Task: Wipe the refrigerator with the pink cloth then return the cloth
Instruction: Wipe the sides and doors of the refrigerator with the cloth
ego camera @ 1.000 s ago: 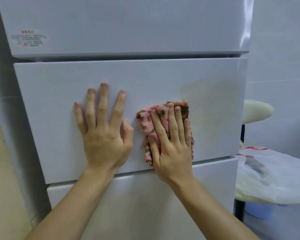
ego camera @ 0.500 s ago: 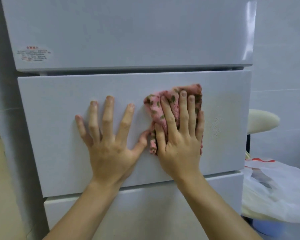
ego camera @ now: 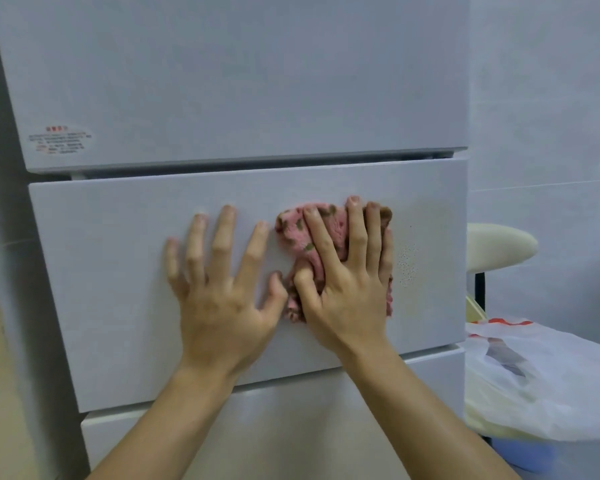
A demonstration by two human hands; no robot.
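1. Pressing flat on the pink cloth (ego camera: 291, 233), the right hand (ego camera: 347, 289) has straight, spread fingers over it; nothing is clenched.
2. Cloth: bunched fuzzy pink terry with olive-brown spots, lying against the middle drawer front (ego camera: 101, 271) of the refrigerator (ego camera: 222, 81), right of centre.
3. Left hand (ego camera: 222, 299): open, palm flat on the same panel, thumb touching the cloth's lower left edge.
4. Surface: white glossy panels; a red-print sticker (ego camera: 60, 140) on the upper door; fine droplets (ego camera: 407, 265) just right of the cloth.
5. Room: pale wall (ego camera: 551, 98), a cream stool (ego camera: 499, 247), and a white plastic bag (ego camera: 551, 375) at right.
6. Versus one second ago: the cloth sits higher on the panel, the yellowish film beside it is fainter, and the left thumb now meets the cloth.
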